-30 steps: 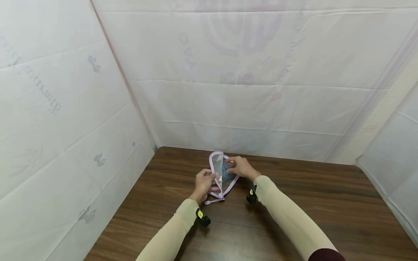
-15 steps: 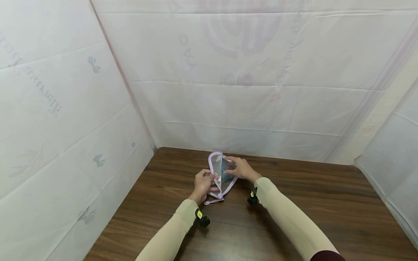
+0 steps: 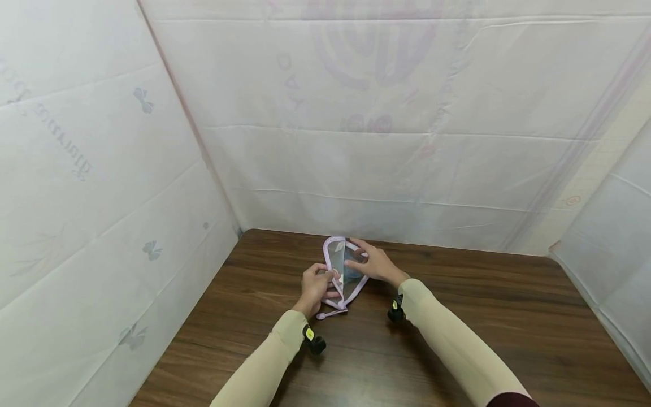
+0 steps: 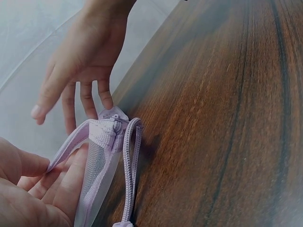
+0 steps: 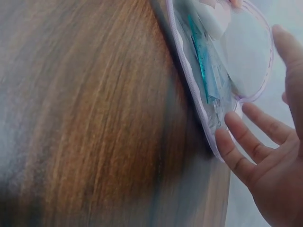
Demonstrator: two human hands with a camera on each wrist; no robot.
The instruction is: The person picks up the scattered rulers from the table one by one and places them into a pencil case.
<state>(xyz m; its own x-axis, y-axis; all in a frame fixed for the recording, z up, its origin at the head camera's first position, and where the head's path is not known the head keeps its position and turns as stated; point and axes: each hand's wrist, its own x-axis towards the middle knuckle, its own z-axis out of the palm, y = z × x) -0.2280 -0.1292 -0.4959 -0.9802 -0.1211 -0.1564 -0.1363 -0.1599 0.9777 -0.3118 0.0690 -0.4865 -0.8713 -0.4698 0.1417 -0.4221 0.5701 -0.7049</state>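
Note:
A see-through zip pouch (image 3: 334,255) with lilac trim stands open near the table's back edge. My left hand (image 3: 315,287) pinches one lilac zip edge between thumb and fingers, pulling the mouth apart. At that end, the left wrist view shows a looped lilac zip cord (image 4: 128,175). My right hand (image 3: 377,263) is at the pouch's other side, fingers spread and fairly straight, fingertips right at the far rim. Inside, in the right wrist view, lie a teal ruler (image 5: 200,59) and clear plastic pieces (image 5: 218,78) with printed marks.
The dark wood-grain table (image 3: 458,328) extends in front of and beside the pouch. Pale printed sheeting (image 3: 386,169) hangs close behind its back edge and along both sides. Black cameras sit on both wrists.
My right hand's fingers have spread and reached slightly farther toward the pouch's back edge. My left hand keeps its pinch on the zip edge, and the pouch has barely shifted.

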